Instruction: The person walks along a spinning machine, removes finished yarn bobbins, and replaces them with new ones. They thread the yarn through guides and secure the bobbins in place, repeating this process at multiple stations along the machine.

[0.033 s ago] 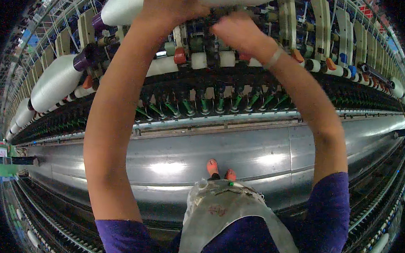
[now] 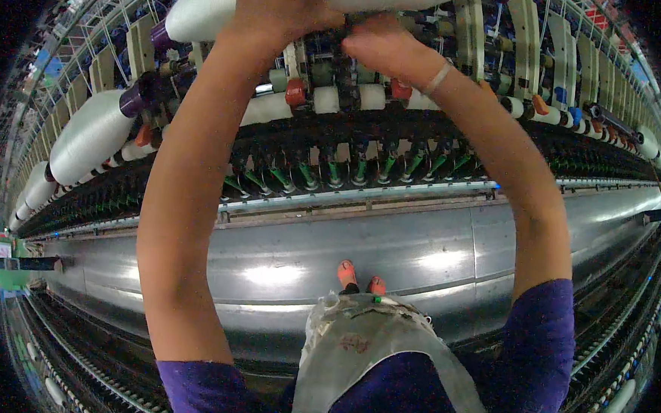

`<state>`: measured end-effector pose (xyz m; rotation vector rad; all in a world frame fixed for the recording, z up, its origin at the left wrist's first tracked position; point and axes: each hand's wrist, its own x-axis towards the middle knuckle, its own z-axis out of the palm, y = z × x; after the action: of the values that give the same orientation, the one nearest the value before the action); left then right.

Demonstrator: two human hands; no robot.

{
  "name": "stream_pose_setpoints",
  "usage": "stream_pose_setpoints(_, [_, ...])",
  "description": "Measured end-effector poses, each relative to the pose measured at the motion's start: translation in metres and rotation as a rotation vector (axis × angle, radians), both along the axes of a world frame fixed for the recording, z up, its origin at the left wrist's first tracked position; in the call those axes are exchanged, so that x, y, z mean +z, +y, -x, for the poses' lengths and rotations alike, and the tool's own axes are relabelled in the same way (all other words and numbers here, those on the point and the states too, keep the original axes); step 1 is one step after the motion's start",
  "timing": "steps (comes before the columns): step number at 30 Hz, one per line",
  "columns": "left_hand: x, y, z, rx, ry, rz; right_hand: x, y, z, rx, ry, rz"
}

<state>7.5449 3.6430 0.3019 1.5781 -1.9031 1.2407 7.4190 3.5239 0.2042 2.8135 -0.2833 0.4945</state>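
Note:
Both my arms reach up to the top of a long spinning machine. My left hand (image 2: 282,7) lies over a large white roving bobbin (image 2: 206,6) with a purple end, fingers curled around it. My right hand (image 2: 386,47) is just to its right, under the same bobbin. Its fingers are pinched together and meet my left fingertips in front of dark machine parts. Whatever sits between the fingertips is too small to see. A thin bangle (image 2: 437,78) circles my right wrist.
More white bobbins (image 2: 89,135) hang along the upper left. A row of green-tipped spindles (image 2: 325,172) runs below small white and red rollers (image 2: 326,99). A shiny metal panel (image 2: 282,256) fronts the machine. My orange shoes (image 2: 360,276) and pale apron (image 2: 366,360) show below.

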Motion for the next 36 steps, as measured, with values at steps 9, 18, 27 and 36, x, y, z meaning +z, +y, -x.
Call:
stream_pose_setpoints(9, [-0.006, -0.007, -0.011, -0.016, -0.021, 0.07, -0.026, -0.017, -0.042, 0.079, -0.532, -0.064])
stream_pose_setpoints(18, [-0.012, -0.016, -0.015, -0.023, -0.075, 0.175, -0.032, -0.03, -0.051, -0.164, 0.336, 0.05])
stream_pose_setpoints(27, [-0.015, -0.007, -0.014, -0.083, 0.009, 0.135, 0.015, 0.029, -0.002, -0.116, 0.212, 0.125])
stream_pose_setpoints(36, [-0.013, -0.009, -0.013, -0.087, 0.027, 0.076, 0.047, 0.035, 0.063, -0.075, -0.237, 0.187])
